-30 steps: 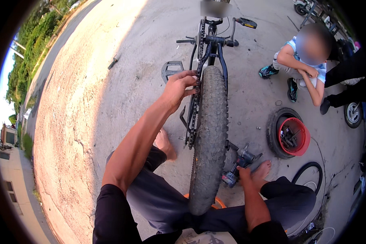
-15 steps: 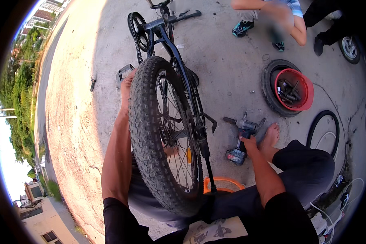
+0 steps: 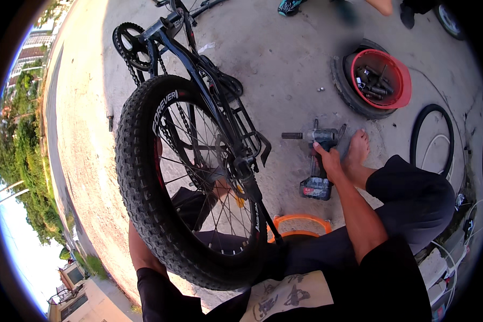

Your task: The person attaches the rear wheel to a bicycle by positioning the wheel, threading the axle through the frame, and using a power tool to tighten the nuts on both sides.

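A bicycle stands tilted in front of me, its thick knobby tyre (image 3: 139, 177) leaning close to my lap. Its black frame (image 3: 185, 61), chainring (image 3: 130, 45) and chain extend away from me. My left arm passes behind the tyre; the rubber hides nearly all of that hand, so its fingers cannot be made out. To the right, my right hand (image 3: 328, 158) is wrapped round the handle of a cordless impact wrench (image 3: 315, 189). A long dark socket (image 3: 292, 136) on the wrench points left, toward the bicycle but apart from it.
An orange stool (image 3: 303, 218) is below the wrench. A red bowl (image 3: 404, 88) of dark sockets rests on a loose tyre (image 3: 341, 88). Farther right lie a black inner tube (image 3: 415, 134) and white cables. Part of another person (image 3: 290, 6) shows at the top edge.
The bicycle has shifted left in view, its wheel turning its side more toward me. My left hand has gone behind the tyre. The wrench, still in my right hand, has swung more level.
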The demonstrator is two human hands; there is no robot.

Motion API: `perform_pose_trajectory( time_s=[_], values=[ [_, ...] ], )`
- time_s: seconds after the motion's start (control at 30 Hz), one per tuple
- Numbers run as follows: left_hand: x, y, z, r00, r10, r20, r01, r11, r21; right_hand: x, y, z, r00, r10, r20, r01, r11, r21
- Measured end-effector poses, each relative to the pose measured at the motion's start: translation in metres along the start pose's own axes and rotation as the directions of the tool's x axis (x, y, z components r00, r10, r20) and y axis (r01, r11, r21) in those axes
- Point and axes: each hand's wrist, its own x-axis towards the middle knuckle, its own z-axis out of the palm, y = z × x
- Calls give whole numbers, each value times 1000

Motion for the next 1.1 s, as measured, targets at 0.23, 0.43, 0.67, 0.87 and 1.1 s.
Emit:
perform_pose_trajectory(
  time_s=[0.23,0.43,0.67,0.87,1.1],
  values=[
    [-11,5,-2,1000,9,-25,-9,999,34,-62,-62,-8,957,-198,211,161,970,180],
    [11,-20,14,999,-41,-2,41,998,55,-101,-86,-30,866,-263,425,203,962,182],
    [11,-16,20,988,-56,-142,56,998,-6,-113,-89,-10,829,-200,522,127,977,174],
    [31,-17,-3,972,-127,200,158,976,-152,-108,-96,-10,828,-198,525,191,979,69],
    [42,-17,-16,898,-162,410,269,938,-219,-94,-125,-15,800,-116,589,198,977,-76]
  ],
)
